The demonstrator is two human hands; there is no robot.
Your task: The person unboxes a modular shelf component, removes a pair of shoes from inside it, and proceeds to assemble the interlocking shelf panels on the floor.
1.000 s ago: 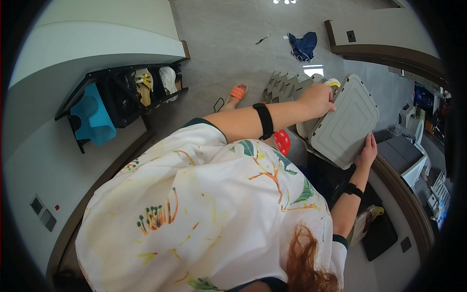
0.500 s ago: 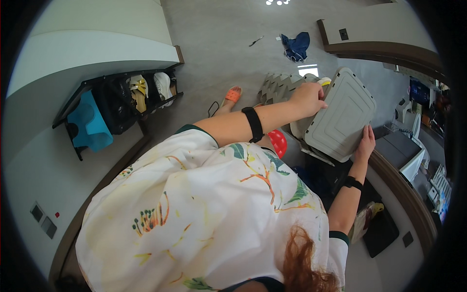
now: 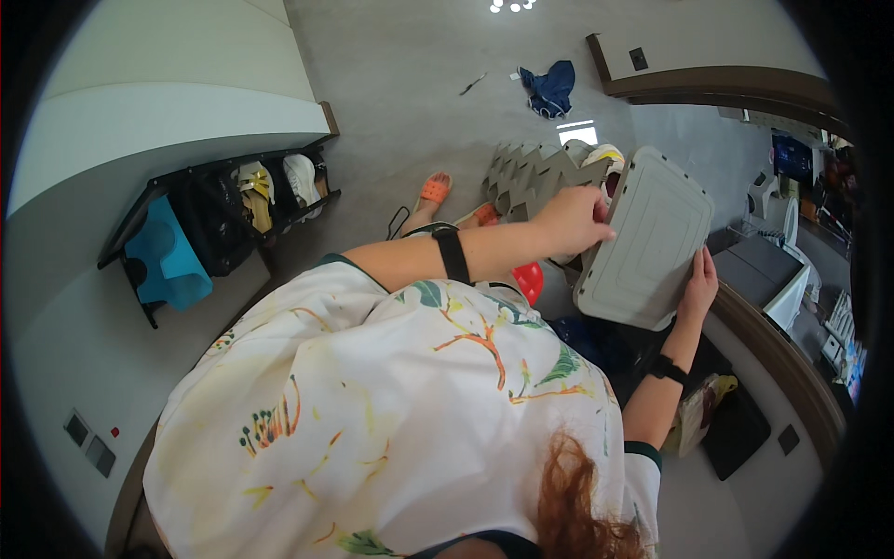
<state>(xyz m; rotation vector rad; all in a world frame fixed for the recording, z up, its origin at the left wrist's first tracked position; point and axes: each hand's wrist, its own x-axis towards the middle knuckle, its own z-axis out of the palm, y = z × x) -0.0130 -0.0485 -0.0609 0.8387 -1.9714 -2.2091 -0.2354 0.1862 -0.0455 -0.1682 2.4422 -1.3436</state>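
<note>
A grey plastic panel [image 3: 646,240] with rounded corners and moulded lines on its face is held up at a tilt in front of me. My left hand [image 3: 575,222] is closed at its left edge, fingers curled in. On the opposite edge, my right hand [image 3: 698,287] grips low down, fingers pressed along the side. Behind the panel and my left hand stands a grey folding piece with zigzag walls [image 3: 531,179]. Something yellow and white [image 3: 607,156] shows at its top. A shiny red rounded thing [image 3: 528,280] is partly hidden below my left forearm.
An orange slipper [image 3: 434,189] is on my foot. Farther off, dark blue cloth [image 3: 549,88] lies on the floor. A black rack with shoes [image 3: 254,196] and a blue plastic stool [image 3: 169,253] stands left. A doorway with brown trim [image 3: 726,84] is at right.
The panel has tipped and dropped slightly, shifting left at its lower end, with both hands still on it. More of the contents behind it shows. The whole view has shifted a little.
</note>
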